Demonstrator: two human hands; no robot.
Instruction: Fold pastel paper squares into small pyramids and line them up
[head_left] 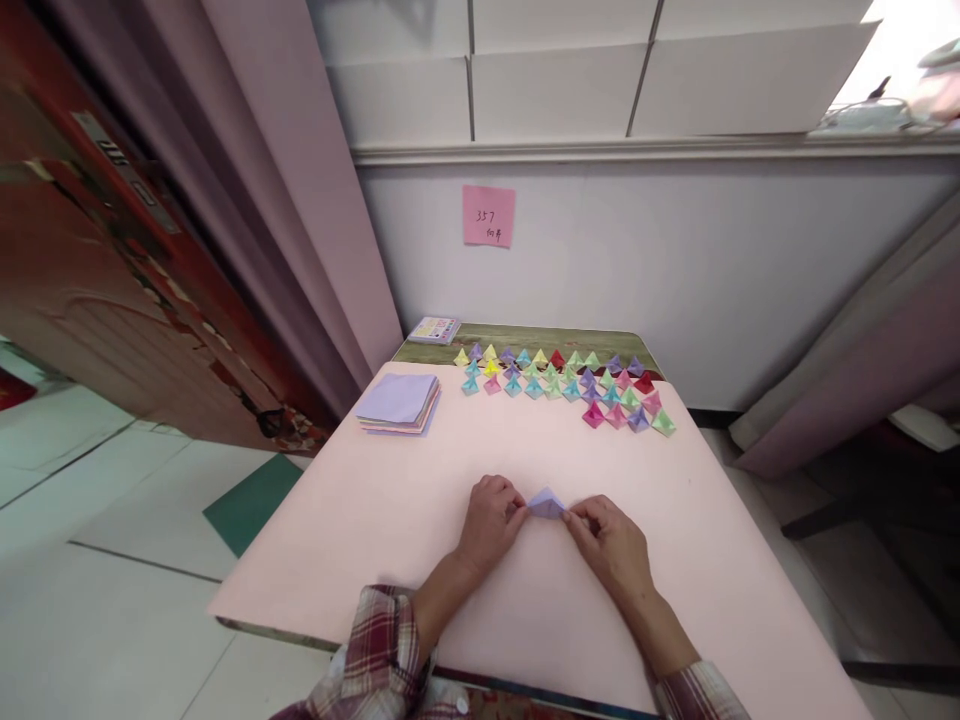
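A small folded purple paper piece (pixel 546 503) lies on the pink table top (pixel 375 520) in front of me. My left hand (pixel 491 518) pinches its left corner with curled fingers. My right hand (pixel 607 540) pinches its right corner the same way. Both hands rest on the table, plaid sleeves showing at the wrists.
Several rows of small coloured folded paper shapes (pixel 562 382) line the table's far side. A stack of square paper sheets (pixel 399 403) lies at the far left, a small paper pack (pixel 433 329) behind it. A pink note (pixel 488 215) hangs on the wall.
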